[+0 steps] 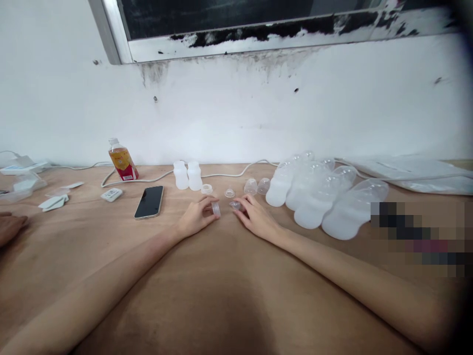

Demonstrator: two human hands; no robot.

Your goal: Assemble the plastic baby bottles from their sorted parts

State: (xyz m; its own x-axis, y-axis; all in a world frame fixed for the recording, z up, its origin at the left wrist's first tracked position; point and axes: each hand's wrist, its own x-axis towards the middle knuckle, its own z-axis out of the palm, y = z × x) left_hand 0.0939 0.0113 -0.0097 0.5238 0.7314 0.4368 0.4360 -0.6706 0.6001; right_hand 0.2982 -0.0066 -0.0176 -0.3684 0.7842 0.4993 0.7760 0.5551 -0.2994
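One ring [216, 210] stands on edge, pinched in my left fingers [211, 219]; just right, my right fingers [243, 218] pinch a clear teat [234, 204].

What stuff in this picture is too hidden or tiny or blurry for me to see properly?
All in the head view:
Clear ring: partly covered by the left hand.
Clear teat-shaped piece: partly covered by the right hand.
Another person's hand: cut off by the left edge.
Drink bottle: small print too tiny to read.
Blocky patch at right: pixelation hides what is there.
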